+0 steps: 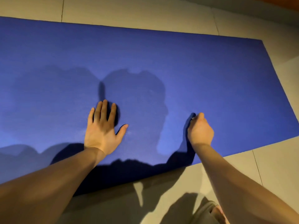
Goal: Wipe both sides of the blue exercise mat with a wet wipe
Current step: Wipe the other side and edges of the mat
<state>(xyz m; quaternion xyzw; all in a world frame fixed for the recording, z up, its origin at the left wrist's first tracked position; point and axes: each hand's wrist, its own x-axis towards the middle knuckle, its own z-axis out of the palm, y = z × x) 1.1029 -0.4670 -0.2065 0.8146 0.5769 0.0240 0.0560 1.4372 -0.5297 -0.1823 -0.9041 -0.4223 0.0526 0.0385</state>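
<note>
The blue exercise mat (161,62) lies flat on the tiled floor and fills most of the view. My left hand (102,128) rests palm down on the mat near its near edge, fingers straight and spread. My right hand (200,130) is curled into a fist on the mat to the right. A small white bit of the wet wipe (192,118) shows at the fingertips; the rest is hidden inside the fist. Shadows of my head and arms fall across the mat.
Pale floor tiles (275,167) surround the mat at the near side, far side and right. My knee in grey shorts (208,212) shows at the bottom right. The mat's right end (278,78) is in view; its left end runs out of frame.
</note>
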